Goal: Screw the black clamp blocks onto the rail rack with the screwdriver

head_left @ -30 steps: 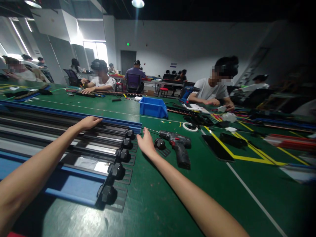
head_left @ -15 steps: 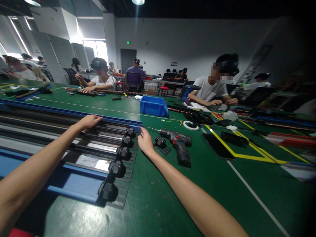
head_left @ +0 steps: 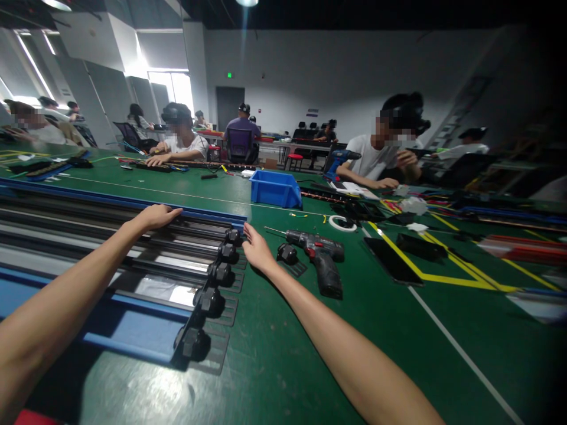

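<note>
My left hand (head_left: 160,217) lies over the far blue rail (head_left: 208,216), fingers stretched to the right along it; its far-side fingers are partly hidden. At that rail's right end, the fingertips of my right hand (head_left: 257,249) touch or nearly touch the end face, fingers slightly apart. Nearer to me lie several long black-and-silver profiles (head_left: 177,258) side by side, with black cable glands (head_left: 211,302) at their right ends. A wide blue channel (head_left: 137,327) is closest to me. Flat black slotted plates (head_left: 217,351) stick out beneath the glands.
Right of my right hand lie a cordless drill (head_left: 321,260) and a loose black gland (head_left: 287,254). Behind stand a blue bin (head_left: 275,190) and a white tape roll (head_left: 342,224). A dark flat panel (head_left: 392,261) lies farther right. Co-workers sit across the green table (head_left: 274,366).
The far blue rail's right end has shifted left, with my right hand following at its end. My left hand has barely moved. The co-worker across on the right has raised a hand.
</note>
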Action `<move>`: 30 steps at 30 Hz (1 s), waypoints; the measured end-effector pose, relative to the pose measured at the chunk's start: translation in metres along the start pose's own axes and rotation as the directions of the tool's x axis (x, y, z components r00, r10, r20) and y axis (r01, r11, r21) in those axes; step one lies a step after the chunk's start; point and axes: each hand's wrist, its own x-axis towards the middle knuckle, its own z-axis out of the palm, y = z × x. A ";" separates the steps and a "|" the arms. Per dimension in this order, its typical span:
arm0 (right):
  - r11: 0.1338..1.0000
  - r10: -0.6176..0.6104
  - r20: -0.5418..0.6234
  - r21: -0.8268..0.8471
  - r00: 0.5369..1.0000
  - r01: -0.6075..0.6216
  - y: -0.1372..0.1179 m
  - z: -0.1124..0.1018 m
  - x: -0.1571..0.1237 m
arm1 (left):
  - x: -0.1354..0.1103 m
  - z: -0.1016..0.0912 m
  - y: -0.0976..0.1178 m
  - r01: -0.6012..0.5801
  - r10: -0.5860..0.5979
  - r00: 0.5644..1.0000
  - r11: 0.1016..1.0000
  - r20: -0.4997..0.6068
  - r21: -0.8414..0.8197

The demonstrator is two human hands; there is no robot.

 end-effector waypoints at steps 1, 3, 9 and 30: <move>1.000 -0.005 0.007 0.002 1.000 0.005 0.000 -0.001 0.000 | 0.000 -0.001 -0.001 0.011 -0.012 0.999 0.999 0.036 0.033; 1.000 -0.006 0.015 0.007 1.000 0.006 -0.001 -0.001 0.000 | -0.001 -0.002 -0.003 0.016 -0.024 0.996 0.996 0.092 0.084; 1.000 -0.021 0.033 0.018 0.999 0.020 -0.002 -0.003 0.000 | -0.002 -0.004 -0.004 -0.006 -0.002 0.995 0.997 0.105 0.071; 0.979 0.098 -0.135 0.190 0.986 -0.071 0.007 0.005 0.002 | -0.004 -0.001 -0.003 0.002 -0.008 0.998 0.996 0.065 0.084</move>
